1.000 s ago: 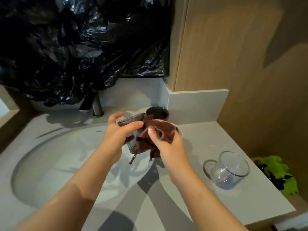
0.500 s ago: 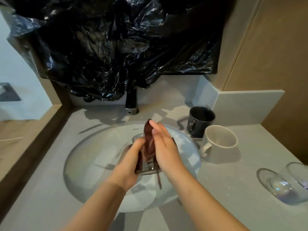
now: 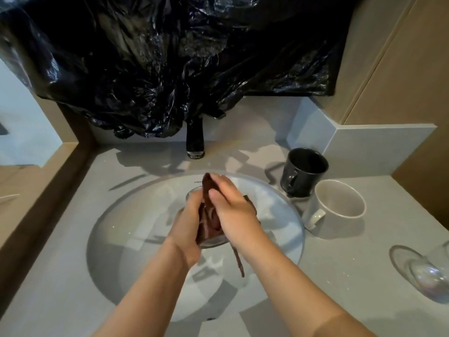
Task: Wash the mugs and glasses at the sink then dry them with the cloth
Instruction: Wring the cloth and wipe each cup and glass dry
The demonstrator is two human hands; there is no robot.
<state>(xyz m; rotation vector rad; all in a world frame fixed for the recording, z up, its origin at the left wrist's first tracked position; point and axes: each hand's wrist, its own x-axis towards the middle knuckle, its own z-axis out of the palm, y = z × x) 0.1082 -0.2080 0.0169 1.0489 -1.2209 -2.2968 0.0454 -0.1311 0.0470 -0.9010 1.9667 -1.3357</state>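
Drying a glass over the sink, with three more pieces waiting on the desk.

The left hand (image 3: 187, 224) is wrapped round a clear glass (image 3: 192, 193) held above the sink (image 3: 136, 227), while the right hand (image 3: 233, 210) pinches a brown cloth (image 3: 210, 222) and pushes it down inside, one tail of it hanging below. No water shows at the tap (image 3: 195, 138), so the task looks to be in its drying stage for this piece. A dark mug (image 3: 302, 172) and a pale mug (image 3: 337, 205) stand upright, touching, on the desk (image 3: 340, 276) right of the basin. A second glass (image 3: 430, 276) sits apart at the right edge. Whether those three are washed or dried cannot be told.
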